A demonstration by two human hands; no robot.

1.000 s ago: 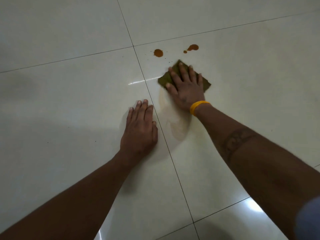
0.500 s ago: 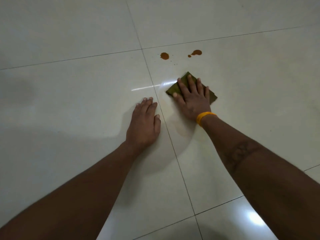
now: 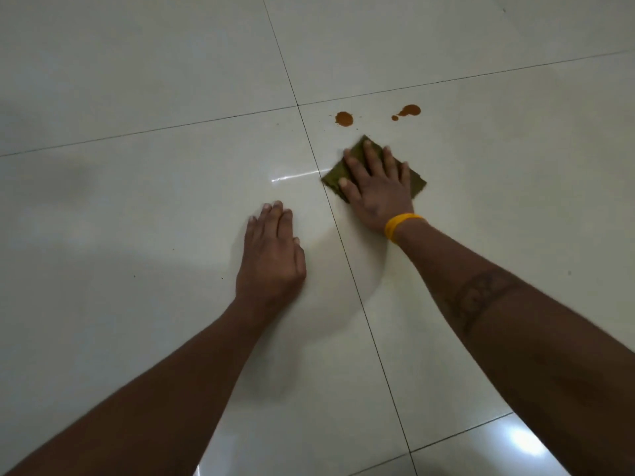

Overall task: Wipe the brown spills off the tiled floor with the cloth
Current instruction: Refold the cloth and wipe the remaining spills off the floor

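An olive-green cloth [image 3: 417,183] lies flat on the glossy white tiled floor [image 3: 137,207], just right of a grout line. My right hand [image 3: 376,187], with a yellow wristband, presses on the cloth with straight spread fingers. Two brown spills sit just beyond the cloth: a round spot [image 3: 344,118] and a smaller blotch with a droplet [image 3: 409,110]. My left hand [image 3: 271,255] rests flat on the tile to the left of the grout line, fingers together, holding nothing. A faint wet smear runs on the tile below the cloth.
Dark grout lines [image 3: 360,304] cross the floor. Bright light reflections show on the tiles at the lower right [image 3: 525,441] and beside the cloth. A few tiny dark specks dot the left tile.
My right hand drew the cloth back toward me and has pushed it forward again toward the spills. The brownish smear below the cloth has faded. My left hand stays planted.
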